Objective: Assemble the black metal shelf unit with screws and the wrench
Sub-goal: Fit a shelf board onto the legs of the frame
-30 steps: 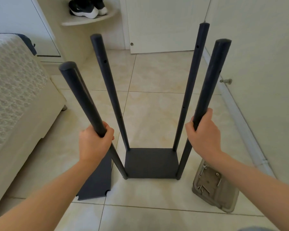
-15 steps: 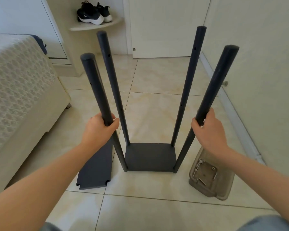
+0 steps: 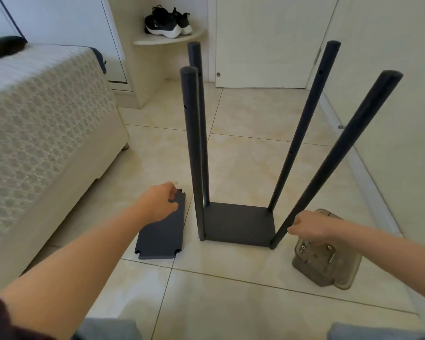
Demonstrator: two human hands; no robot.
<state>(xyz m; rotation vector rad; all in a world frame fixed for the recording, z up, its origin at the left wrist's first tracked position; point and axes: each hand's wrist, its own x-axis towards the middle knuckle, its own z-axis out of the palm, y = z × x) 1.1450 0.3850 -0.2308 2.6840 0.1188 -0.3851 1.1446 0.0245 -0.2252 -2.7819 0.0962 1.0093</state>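
**Fig. – Reach for the next shelf.** The loose flat black metal shelf panel (image 3: 161,233) lay on the pale tiled floor (image 3: 231,290), just L of the part-built black metal frame. The frame was a base shelf (image 3: 238,225) w/ four round black poles at its corners; the near-left pole (image 3: 193,153) stood closest to the panel. The panel's long axis ran away from me, approx. parallel to the frame's L side, w/ notched corners at both ends.

My L hand (image 3: 157,204) was far the nearer one. The arm was stretched fwd & down over the panel's far end, fingers (image 3: 173,201) curled at the far-right notch. Whether they'd closed on the edge or only touched it, I can't tell.

My R hand (image 3: 309,225) hung low just beside the near-right pole (image 3: 341,155), above the clear plastic tray of screws (image 3: 346,276). Its fingers were loosely curled, nothing visibly held; contact w/ the pole unclear.

Judgement: next move = lift the panel by its far end, so the grip had to seat on that edge first. No wrench seen.
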